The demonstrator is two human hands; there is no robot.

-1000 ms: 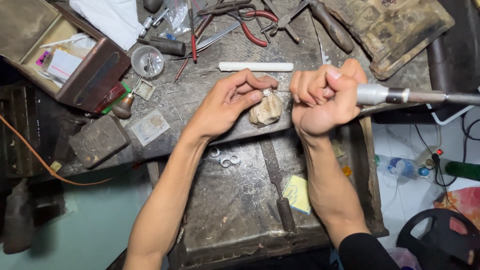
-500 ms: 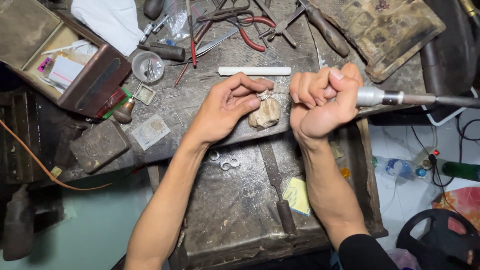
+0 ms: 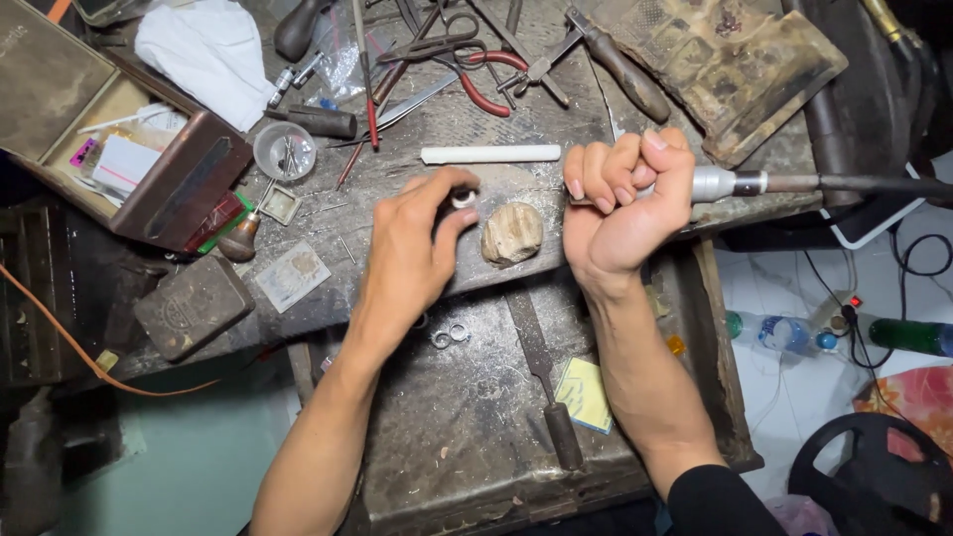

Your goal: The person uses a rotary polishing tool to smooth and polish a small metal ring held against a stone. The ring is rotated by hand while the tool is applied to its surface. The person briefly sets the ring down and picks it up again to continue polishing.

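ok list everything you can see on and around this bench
ring: 1, silvery, pinched in left fingertips
rotary handpiece: 1, metal, in right fist
lump: 1, tan, bench middle, between the hands
white stick: 1, white, above the lump
pliers: 1, red handles, top middle
round dish: 1, clear, holds small bits, upper left
box: 1, brown, open, far left
cloth: 1, white, top left
metal block: 1, dark, left edge
small rings: 2, silver, lower tray
file: 1, dark, lower tray
yellow pad: 1, yellow, lower tray
bottle: 1, green, floor right
left hand: 1, on the bench
right hand: 1, fisted
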